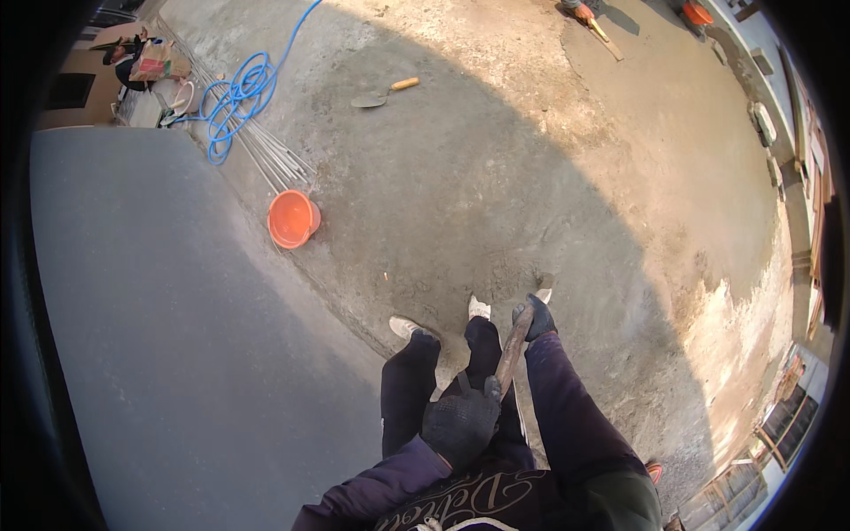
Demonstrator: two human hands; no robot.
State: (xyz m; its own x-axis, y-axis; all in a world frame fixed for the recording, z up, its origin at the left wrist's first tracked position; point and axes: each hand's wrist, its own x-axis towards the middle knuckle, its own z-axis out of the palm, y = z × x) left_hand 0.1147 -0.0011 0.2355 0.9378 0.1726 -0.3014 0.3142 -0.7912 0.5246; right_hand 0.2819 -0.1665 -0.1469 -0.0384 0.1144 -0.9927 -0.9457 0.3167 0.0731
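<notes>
- Your left hand (460, 423) is curled round the wooden handle (511, 356) near your body.
- Your right hand (537, 319) grips it farther forward.
- A bucket (294, 217) sits forward-left of both hands; a trowel (370, 102) lies well beyond them.

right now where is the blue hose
In the head view, the blue hose lies in loops at the upper left, across the thin rods, beyond the nearer orange bucket.

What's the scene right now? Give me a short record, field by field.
Left hand: gloved, gripping a wooden handle
Right hand: gloved, gripping it farther forward
Trowel: lying ahead on the grey ground
Orange bucket: ahead to the left, beside thin rods
Blue hose: loosely looped by the rods
Co-worker's hand: top edge, right of centre
</notes>
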